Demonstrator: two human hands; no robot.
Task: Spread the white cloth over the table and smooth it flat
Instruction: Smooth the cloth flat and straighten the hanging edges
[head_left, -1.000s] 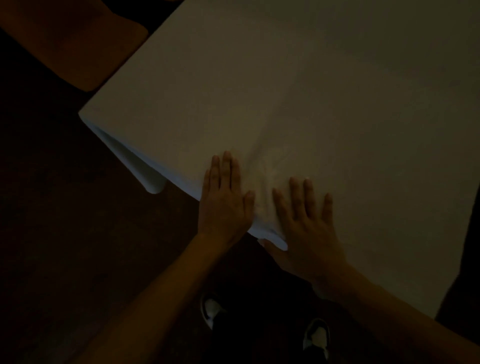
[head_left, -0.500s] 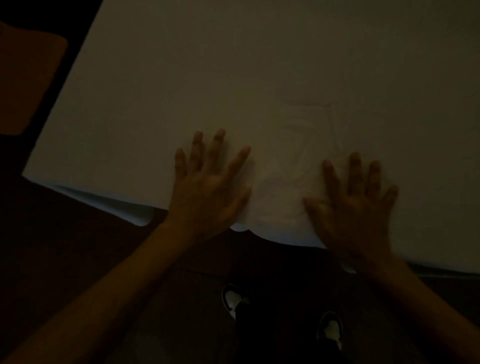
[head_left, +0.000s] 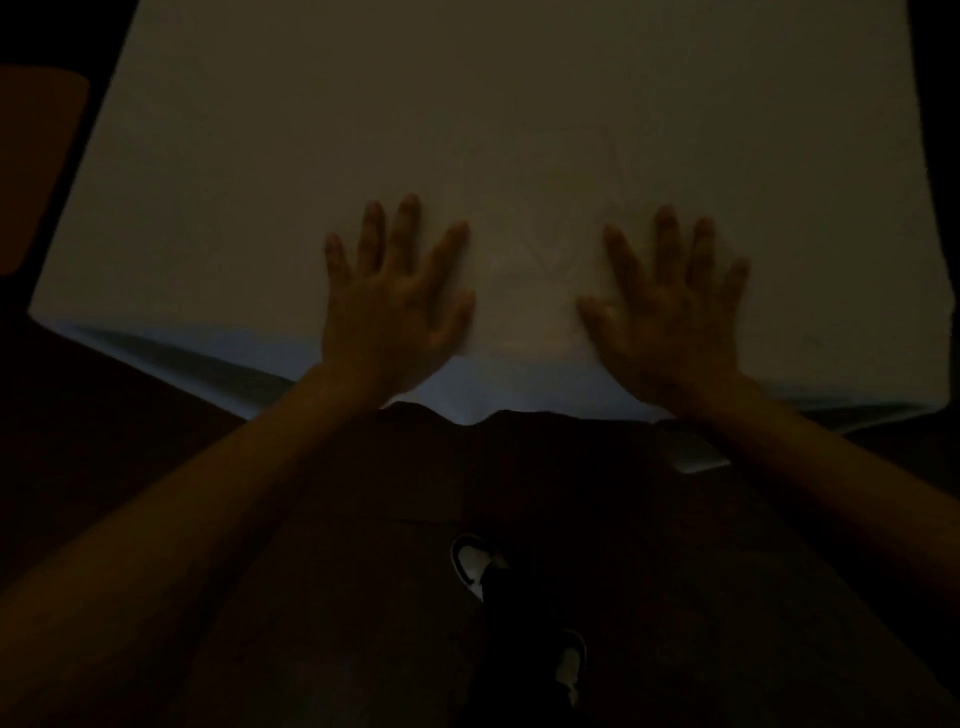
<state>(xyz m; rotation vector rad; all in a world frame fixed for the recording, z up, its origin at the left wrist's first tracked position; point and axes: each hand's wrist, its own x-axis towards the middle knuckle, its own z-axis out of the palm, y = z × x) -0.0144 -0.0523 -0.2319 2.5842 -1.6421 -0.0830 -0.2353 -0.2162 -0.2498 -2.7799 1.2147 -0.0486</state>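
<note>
The white cloth (head_left: 493, 114) covers the whole table top in a dim room and hangs over the near edge. My left hand (head_left: 395, 306) lies flat on it near that edge, fingers spread and straight. My right hand (head_left: 670, 312) presses flat a little to the right, fingers spread as well. Between the two hands the cloth shows faint creases in a V shape. The table itself is hidden under the cloth.
A brown chair seat (head_left: 36, 166) stands off the table's left side. My two shoes (head_left: 472, 564) are on the dark floor just below the near edge. The cloth's hanging hem (head_left: 524, 389) dips lower at the left and right corners.
Both hands have slid apart across the cloth, the left leftward and the right rightward, with fingers spreading wider. The view has swung to face the table's near edge squarely.
</note>
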